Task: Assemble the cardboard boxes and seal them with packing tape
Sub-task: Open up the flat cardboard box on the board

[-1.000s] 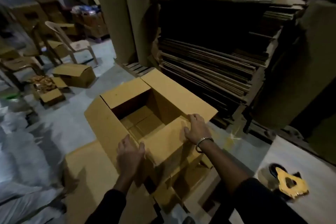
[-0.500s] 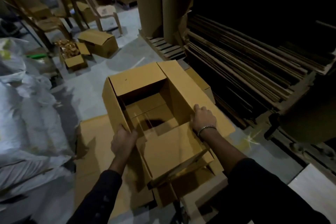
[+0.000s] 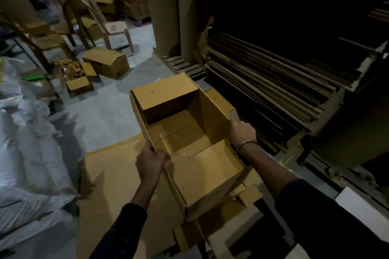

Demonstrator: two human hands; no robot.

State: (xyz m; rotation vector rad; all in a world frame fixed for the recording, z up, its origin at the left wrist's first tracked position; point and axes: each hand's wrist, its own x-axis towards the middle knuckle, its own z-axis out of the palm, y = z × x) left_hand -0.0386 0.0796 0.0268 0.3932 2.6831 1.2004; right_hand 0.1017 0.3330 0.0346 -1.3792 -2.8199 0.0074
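Note:
An open brown cardboard box (image 3: 181, 132) stands in front of me with its top flaps spread and its folded bottom showing inside. My left hand (image 3: 149, 161) grips the near end of the box's left long flap, thumb over the edge. My right hand (image 3: 242, 132), a bracelet at the wrist, grips the near end of the right long wall. The near short flap (image 3: 206, 172) lies folded out toward me between my arms. No tape or dispenser is in view.
A flat cardboard sheet (image 3: 109, 185) lies on the floor under the box's left side. Stacks of flat cartons (image 3: 273, 90) fill the right. White sacks (image 3: 27, 143) crowd the left. Two smaller boxes (image 3: 105, 63) and plastic chairs (image 3: 109, 25) stand farther back on the grey floor.
My left hand moved from the near flap up to the left flap's edge. My right hand shifted to the right wall. The left flap has risen, and the view tilted so the tape dispenser dropped out of sight.

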